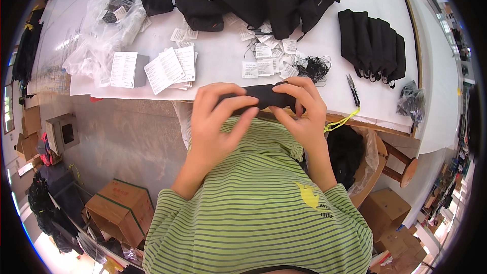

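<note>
Both my hands hold a black fabric pouch [265, 95] at the table's front edge, close to my body. The fingers and thumb of my left hand [219, 116] pinch its left part. My right hand [306, 107] grips the right end, with fingers bent over the top and the thumb below. Part of the pouch is hidden behind my fingers. Just beyond it on the white table [218, 61] lie loose white labels [265, 67] and a tangle of thin black cords [313, 68].
Black bags [233, 0] are heaped at the back. Similar black pouches [373, 45] overlap in a row at right, near thread snips [353, 91] on a yellow cord. Printed cards [170, 69] and clear plastic bags [96, 45] lie left. A cardboard box [122, 208] stands on the floor.
</note>
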The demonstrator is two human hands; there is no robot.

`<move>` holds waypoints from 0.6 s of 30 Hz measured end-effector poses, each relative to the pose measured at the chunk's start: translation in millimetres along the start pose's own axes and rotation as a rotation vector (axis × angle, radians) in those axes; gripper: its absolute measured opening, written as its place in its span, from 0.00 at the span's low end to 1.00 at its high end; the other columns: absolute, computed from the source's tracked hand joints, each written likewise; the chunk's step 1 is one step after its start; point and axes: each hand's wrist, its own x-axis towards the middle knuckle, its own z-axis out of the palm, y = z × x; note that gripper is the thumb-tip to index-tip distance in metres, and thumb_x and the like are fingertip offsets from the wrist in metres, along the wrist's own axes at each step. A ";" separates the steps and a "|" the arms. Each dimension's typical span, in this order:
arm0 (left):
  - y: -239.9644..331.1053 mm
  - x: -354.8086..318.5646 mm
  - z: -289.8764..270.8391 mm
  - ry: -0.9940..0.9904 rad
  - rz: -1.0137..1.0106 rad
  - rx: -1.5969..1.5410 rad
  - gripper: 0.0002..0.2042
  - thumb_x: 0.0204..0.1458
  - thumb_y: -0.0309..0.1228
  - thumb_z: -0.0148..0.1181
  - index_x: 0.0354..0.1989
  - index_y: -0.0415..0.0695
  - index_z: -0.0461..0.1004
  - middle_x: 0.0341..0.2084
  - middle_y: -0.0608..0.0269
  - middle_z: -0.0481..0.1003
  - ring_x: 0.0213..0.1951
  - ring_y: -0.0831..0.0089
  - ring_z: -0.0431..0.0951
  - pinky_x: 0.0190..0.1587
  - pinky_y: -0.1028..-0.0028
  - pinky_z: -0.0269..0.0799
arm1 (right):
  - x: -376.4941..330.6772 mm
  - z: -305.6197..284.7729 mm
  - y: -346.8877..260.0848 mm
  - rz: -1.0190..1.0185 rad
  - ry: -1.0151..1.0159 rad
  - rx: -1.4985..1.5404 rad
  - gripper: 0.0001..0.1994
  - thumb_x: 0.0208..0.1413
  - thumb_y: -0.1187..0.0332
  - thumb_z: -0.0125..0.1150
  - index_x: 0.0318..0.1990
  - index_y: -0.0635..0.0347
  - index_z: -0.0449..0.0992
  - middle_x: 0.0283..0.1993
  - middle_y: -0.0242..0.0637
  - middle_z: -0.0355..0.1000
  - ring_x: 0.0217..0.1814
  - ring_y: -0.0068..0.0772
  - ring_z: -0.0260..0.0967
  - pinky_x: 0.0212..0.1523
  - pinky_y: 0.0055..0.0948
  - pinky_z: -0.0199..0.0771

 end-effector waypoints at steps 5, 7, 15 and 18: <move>6.6 5.4 3.6 -0.068 0.155 -0.034 0.13 0.37 0.25 0.69 0.34 0.45 0.77 0.34 0.66 0.74 0.39 0.66 0.72 0.42 0.70 0.66 | 0.8 -4.5 -18.7 -0.111 0.041 0.005 0.18 0.34 0.74 0.70 0.39 0.52 0.80 0.41 0.34 0.69 0.21 0.22 0.62 0.23 0.19 0.65; 7.4 4.2 1.4 -0.060 0.182 -0.030 0.13 0.36 0.25 0.69 0.34 0.45 0.77 0.33 0.67 0.75 0.38 0.67 0.72 0.41 0.70 0.66 | -1.7 -4.5 -17.8 -0.123 0.040 0.006 0.18 0.34 0.75 0.70 0.39 0.53 0.80 0.41 0.34 0.69 0.22 0.23 0.65 0.24 0.20 0.67; 11.6 0.8 -4.5 -0.071 0.100 -0.153 0.12 0.36 0.22 0.69 0.32 0.45 0.77 0.31 0.66 0.75 0.33 0.67 0.73 0.37 0.72 0.65 | -2.2 -5.7 -27.3 -0.140 0.022 0.073 0.18 0.35 0.75 0.70 0.39 0.54 0.80 0.40 0.36 0.69 0.25 0.25 0.69 0.26 0.22 0.70; 12.7 0.7 -8.2 -0.082 0.073 -0.185 0.12 0.36 0.22 0.69 0.32 0.45 0.77 0.30 0.66 0.76 0.32 0.68 0.72 0.36 0.72 0.65 | -2.6 -8.0 -33.5 -0.157 0.007 0.091 0.17 0.36 0.74 0.71 0.39 0.55 0.79 0.41 0.37 0.69 0.25 0.27 0.70 0.26 0.23 0.70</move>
